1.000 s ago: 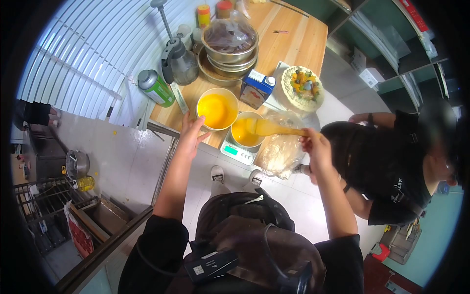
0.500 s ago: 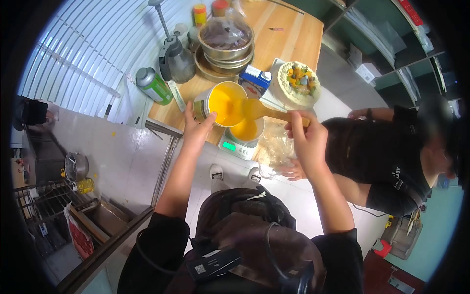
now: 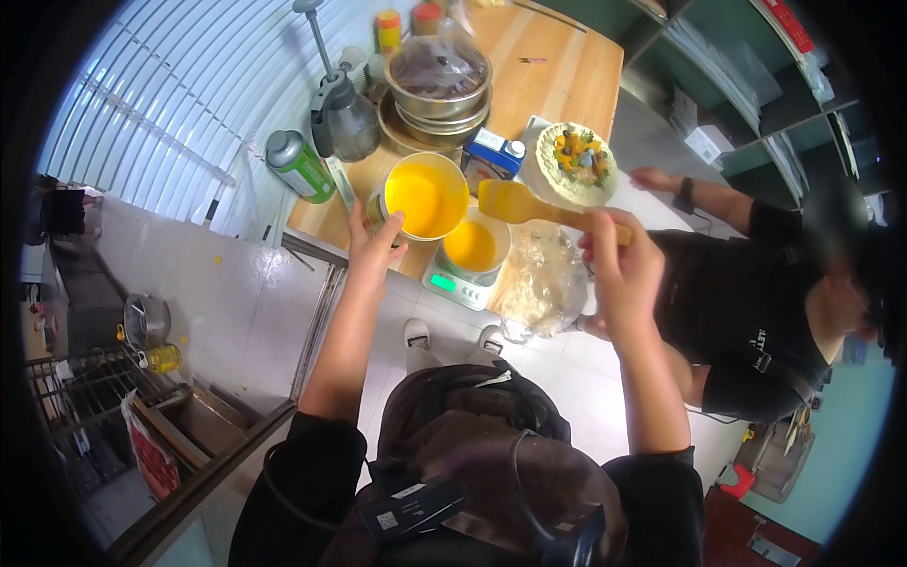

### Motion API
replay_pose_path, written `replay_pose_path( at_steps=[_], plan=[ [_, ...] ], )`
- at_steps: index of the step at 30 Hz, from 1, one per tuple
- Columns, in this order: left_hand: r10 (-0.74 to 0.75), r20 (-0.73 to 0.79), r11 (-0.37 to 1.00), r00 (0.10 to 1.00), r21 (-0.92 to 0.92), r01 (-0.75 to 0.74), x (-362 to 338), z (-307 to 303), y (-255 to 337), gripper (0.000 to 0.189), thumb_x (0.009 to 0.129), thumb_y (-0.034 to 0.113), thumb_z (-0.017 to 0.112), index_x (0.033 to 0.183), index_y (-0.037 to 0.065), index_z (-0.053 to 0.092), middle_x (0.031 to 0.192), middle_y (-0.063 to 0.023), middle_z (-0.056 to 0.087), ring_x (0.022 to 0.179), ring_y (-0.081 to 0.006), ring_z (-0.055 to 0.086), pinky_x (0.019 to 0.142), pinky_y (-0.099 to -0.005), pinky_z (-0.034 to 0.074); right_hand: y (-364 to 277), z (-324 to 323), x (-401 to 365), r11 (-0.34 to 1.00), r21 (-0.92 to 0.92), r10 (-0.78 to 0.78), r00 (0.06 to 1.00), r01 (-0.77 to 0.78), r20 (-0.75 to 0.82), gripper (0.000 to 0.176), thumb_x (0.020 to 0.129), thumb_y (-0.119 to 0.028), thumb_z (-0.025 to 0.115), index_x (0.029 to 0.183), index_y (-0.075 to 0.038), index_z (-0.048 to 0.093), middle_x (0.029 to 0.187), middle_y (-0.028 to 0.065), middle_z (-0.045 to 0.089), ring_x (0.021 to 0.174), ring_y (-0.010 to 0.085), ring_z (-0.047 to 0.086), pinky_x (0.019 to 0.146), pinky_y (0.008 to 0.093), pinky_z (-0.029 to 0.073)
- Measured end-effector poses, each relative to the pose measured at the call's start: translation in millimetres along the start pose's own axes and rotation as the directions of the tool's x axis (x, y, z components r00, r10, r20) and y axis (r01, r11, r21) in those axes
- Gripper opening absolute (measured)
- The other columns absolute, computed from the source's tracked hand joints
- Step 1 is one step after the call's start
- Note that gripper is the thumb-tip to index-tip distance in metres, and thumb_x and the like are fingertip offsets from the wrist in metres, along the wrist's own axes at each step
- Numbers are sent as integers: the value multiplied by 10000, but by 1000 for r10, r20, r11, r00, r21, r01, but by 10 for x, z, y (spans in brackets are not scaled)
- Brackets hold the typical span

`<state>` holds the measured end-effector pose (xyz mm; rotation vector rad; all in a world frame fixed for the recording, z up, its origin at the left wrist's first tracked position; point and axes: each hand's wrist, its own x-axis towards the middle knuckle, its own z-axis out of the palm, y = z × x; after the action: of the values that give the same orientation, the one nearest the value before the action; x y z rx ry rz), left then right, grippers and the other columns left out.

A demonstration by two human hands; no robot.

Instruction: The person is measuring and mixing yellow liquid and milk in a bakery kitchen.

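Observation:
My left hand (image 3: 375, 248) grips a white tub (image 3: 381, 202) with thick yellow-orange liquid inside, its mouth tilted toward me. In my right hand (image 3: 624, 269) is a wooden spatula (image 3: 551, 213), held by the handle, its broad blade coated yellow. That blade is outside the tub, just right of its rim and above a white bowl (image 3: 504, 244). More of the yellow liquid lies in the bowl, which stands on a kitchen scale (image 3: 459, 288) with a lit green display. Crumpled clear plastic (image 3: 543, 288) lies to the right of the scale.
Behind the tub are a blue carton (image 3: 493, 156), stacked metal bowls (image 3: 441, 118), a spray bottle (image 3: 350, 123) and a green canister (image 3: 300, 165). A fruit-topped cream cake (image 3: 574, 163) sits at the back right. A co-worker (image 3: 727, 302) in black stands on the right, one arm extended near the cake.
The spatula has come out of the tub and moved right with my right hand. The tub has shifted slightly left. The co-worker's far arm now reaches toward the cake.

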<state>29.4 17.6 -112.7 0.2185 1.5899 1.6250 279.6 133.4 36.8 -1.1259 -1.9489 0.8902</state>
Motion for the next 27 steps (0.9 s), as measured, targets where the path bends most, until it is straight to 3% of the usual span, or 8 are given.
replay_pose_path(
  at_steps=[4,7,9,14,20,23,27],
  plan=[
    [-33,16,998,999,-46,34,19,-55,-65,895,890,303,678,1532,60,105,1459,-165,311,1313,-253,397,913,-453,516,-36,-74,-62,980,170,-112,992,102,50,176,932,-109,634,1056,10,674,861,146,705,737,153,691,676,266,532],
    [-79,55,992,995,-91,83,25,-85,-49,962,869,316,703,1539,66,59,1517,-206,202,1371,-303,318,949,-471,492,-103,-97,-65,937,-26,-331,908,349,256,212,885,-111,683,1084,-38,685,946,129,702,834,202,688,743,305,534],
    [-94,107,987,990,-120,106,27,-127,-40,996,860,325,713,1542,68,34,1545,-227,147,1405,-328,268,967,-480,481,-107,-34,-52,889,-75,-395,839,452,375,250,843,-120,717,1087,-72,694,952,112,692,870,263,669,770,337,532],
    [-90,184,981,979,-152,119,1,-224,-22,986,859,344,704,1539,64,47,1537,-212,171,1381,-331,283,953,-488,495,-47,278,-21,922,23,-368,860,385,352,215,872,-139,694,1071,-57,691,947,115,691,845,255,672,736,324,532],
    [-126,202,973,971,-163,160,64,-454,-81,899,868,342,689,1527,69,141,1465,-157,295,1251,-287,392,927,-475,517,-135,485,43,966,104,-259,917,238,305,172,885,-71,677,1040,4,690,971,130,703,897,220,673,813,302,507],
    [-119,198,979,973,-139,148,81,-526,-78,852,883,331,673,1523,81,169,1440,-151,324,1225,-260,427,916,-470,525,-144,588,86,961,113,-274,926,253,260,184,902,-142,670,1042,-24,682,923,131,700,740,196,689,656,287,537],
    [-83,170,992,982,-78,98,24,-527,25,839,892,293,669,1527,84,162,1420,-162,361,1234,-243,448,914,-448,525,-232,684,82,982,172,-118,974,84,195,150,915,-151,654,1003,-31,675,822,104,712,708,176,702,646,280,548]
  ],
)
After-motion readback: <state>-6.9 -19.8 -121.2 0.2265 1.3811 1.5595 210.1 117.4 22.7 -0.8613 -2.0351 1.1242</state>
